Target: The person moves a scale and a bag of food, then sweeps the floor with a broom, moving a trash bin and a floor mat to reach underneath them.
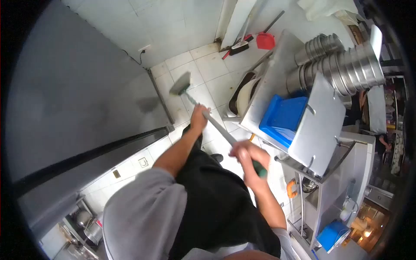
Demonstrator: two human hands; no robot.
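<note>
A long-handled broom [220, 130] slants across the view over the white tiled floor. Its flat greyish-green head [181, 84] is blurred and lies near the base of the big grey metal cabinet. Lower on the pole, my left hand [199, 118] is closed round it. My right hand [251, 159] wraps the upper end, close to the green grip that shows past my palm.
At right, a metal table [275, 73] bears stacked metal pots [338, 65], a blue bin [282, 119] and a white board [320, 125]. A red dustpan [265, 41] and a brush [239, 47] stand by the far wall. The grey cabinet [86, 99] fills the left.
</note>
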